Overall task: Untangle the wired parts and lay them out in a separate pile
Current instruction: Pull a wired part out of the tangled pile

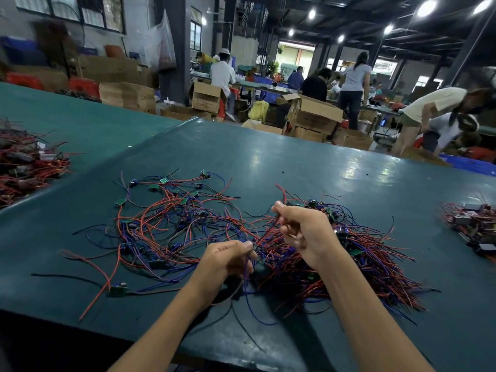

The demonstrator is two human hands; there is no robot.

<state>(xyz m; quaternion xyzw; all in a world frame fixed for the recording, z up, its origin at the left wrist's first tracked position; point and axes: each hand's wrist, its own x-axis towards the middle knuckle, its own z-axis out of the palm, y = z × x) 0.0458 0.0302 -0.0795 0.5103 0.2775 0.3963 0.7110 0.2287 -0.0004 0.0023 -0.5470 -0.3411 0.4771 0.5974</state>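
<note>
A dense tangle of red, blue and black wired parts (pixel 357 261) lies on the green table (pixel 295 162) under and right of my hands. A looser spread of wired parts with small green boards (pixel 166 218) lies to the left. My left hand (pixel 225 261) pinches blue and black wires that hang down from its fingers. My right hand (pixel 303 232) is raised above the tangle and pinches a red wire (pixel 281 191) between thumb and forefinger. A single board with wires (pixel 118 289) lies apart at the near left.
Another heap of red-wired parts (pixel 24 165) sits at the far left, and a third (pixel 475 224) at the right edge. Cardboard boxes (pixel 314 114) and several people stand beyond the table's far edge. The table's near edge runs below my forearms.
</note>
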